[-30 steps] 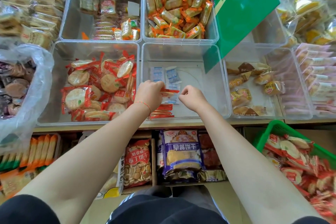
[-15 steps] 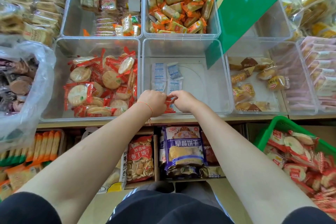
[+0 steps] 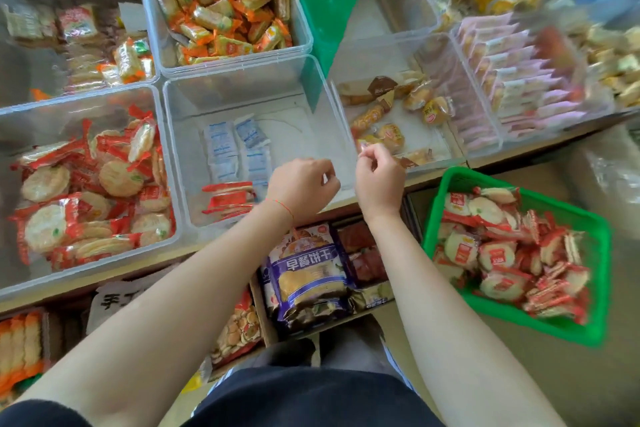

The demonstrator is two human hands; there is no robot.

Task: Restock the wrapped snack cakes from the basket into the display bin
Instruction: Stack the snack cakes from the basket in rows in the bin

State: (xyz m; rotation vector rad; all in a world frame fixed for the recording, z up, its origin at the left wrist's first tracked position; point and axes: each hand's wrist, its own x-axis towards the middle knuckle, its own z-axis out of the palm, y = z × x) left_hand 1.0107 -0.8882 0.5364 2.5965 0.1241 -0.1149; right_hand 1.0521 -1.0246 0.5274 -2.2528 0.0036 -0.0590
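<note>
Restocking under way at a snack display: both of my hands hover over the front edge of the clear display bin, which holds only a small stack of red-wrapped snack cakes in its near corner, just in front of four white sachets. My left hand is loosely curled and seems to hold nothing, touching neither the stack nor the bin wall that I can make out. My right hand, just right of the bin's front corner, has fingers curled with thumb and forefinger pinched together; whether a scrap of wrapper sits between them I cannot tell. The supply lies to the right of the bin and lower down: a green basket heaped with the same cakes, its long side running away from the worktop. I judge the right hand the nearer of the two, so the coming reach is rightward and down with that arm. Half a second back both hands were together, low inside the bin over the stack; now they have lifted clear and parted, the stack is uncovered, and the view has swung right so most of the basket shows.
</note>
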